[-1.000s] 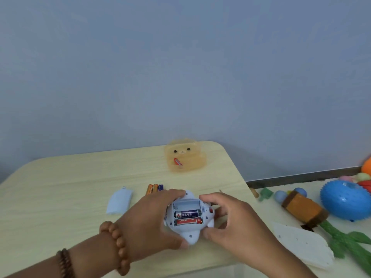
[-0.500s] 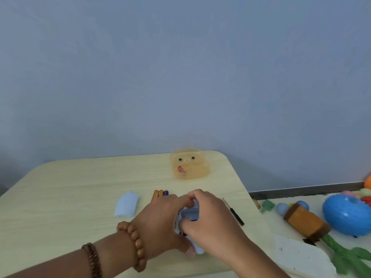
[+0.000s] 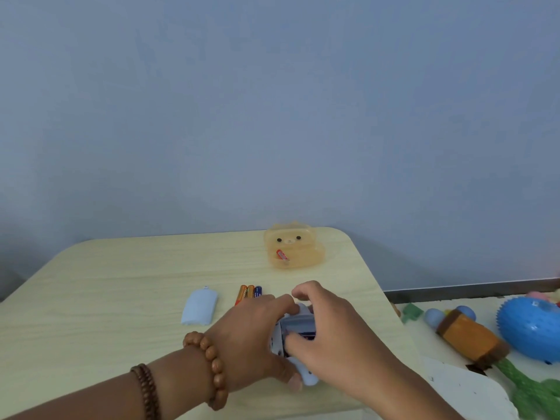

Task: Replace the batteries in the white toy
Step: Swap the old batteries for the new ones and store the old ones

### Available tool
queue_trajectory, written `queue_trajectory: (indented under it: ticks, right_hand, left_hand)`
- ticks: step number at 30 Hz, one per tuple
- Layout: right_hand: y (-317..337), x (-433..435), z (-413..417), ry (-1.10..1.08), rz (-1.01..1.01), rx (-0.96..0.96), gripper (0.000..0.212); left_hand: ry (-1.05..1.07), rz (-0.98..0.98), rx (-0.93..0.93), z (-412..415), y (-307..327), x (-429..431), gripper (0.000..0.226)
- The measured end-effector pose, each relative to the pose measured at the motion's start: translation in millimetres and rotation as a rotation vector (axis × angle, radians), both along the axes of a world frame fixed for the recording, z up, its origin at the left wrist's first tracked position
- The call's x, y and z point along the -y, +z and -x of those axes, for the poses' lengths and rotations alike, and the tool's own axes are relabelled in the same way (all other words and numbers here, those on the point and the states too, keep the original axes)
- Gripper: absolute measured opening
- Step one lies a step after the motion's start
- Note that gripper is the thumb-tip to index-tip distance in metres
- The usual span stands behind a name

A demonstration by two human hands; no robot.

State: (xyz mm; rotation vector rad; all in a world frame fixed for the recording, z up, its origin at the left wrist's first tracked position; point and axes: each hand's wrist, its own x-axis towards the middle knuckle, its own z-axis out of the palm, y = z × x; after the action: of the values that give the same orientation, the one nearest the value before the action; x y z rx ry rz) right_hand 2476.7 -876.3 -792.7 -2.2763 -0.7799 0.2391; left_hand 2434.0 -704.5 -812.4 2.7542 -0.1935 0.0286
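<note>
The white toy [image 3: 298, 327] lies belly-up near the table's front edge with its battery bay uncovered. My left hand [image 3: 253, 338] grips the toy from the left side. My right hand [image 3: 330, 331] covers the toy from the right, fingers curled over the bay and pressing on the batteries inside, mostly hiding them. Three loose batteries [image 3: 250, 294], two orange and one blue, lie side by side just behind my left hand. The pale blue battery cover [image 3: 200, 309] lies to their left.
A translucent orange bear-shaped box [image 3: 295, 250] holding one red battery [image 3: 282, 255] stands at the table's back right. On the floor to the right lie a blue spiky ball [image 3: 530, 328], an orange-brown plush [image 3: 466, 336] and a green plush [image 3: 533, 392].
My right hand has moved from the toy's right side onto the open battery bay, hiding the batteries. The view has tilted up slightly. The screwdriver seen half a second ago is now hidden.
</note>
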Motion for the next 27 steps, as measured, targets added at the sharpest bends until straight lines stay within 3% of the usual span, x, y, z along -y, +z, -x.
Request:
queue_trajectory:
  ticks: [6, 12, 16, 21, 22, 24, 27]
  right_hand:
    - [-0.7, 12.1, -4.0, 0.032, 0.086, 0.349, 0.032]
    - [10.6, 4.9, -19.4, 0.358, 0.257, 0.425, 0.020]
    - [14.6, 3.5, -30.3, 0.406, 0.187, 0.358, 0.012]
    - [40.6, 13.1, -48.1, 0.084, -0.497, -0.051, 0.006]
    - [42.3, 9.8, -59.1, -0.012, -0.546, -0.074, 0.009]
    - [38.0, -4.7, -85.1, -0.144, -0.458, -0.013, 0.016]
    - [25.4, -35.2, -119.9, -0.228, -0.349, 0.112, 0.009]
  left_hand:
    - [0.003, 0.009, -0.026, 1.0, 2.2, 1.3, 0.074]
    - [-0.013, 0.059, -0.040, 2.7, 5.0, 3.6, 0.061]
    - [0.009, 0.081, -0.038, 1.4, 3.4, -0.6, 0.065]
    - [0.032, 0.045, -0.051, 3.5, 1.4, -6.4, 0.084]
    - [0.034, 0.047, -0.054, 3.1, 1.7, -6.4, 0.084]
    - [0.032, 0.060, -0.063, 1.9, 4.0, -5.4, 0.084]
    - [0.028, 0.068, -0.075, -0.4, 7.2, -3.8, 0.080]
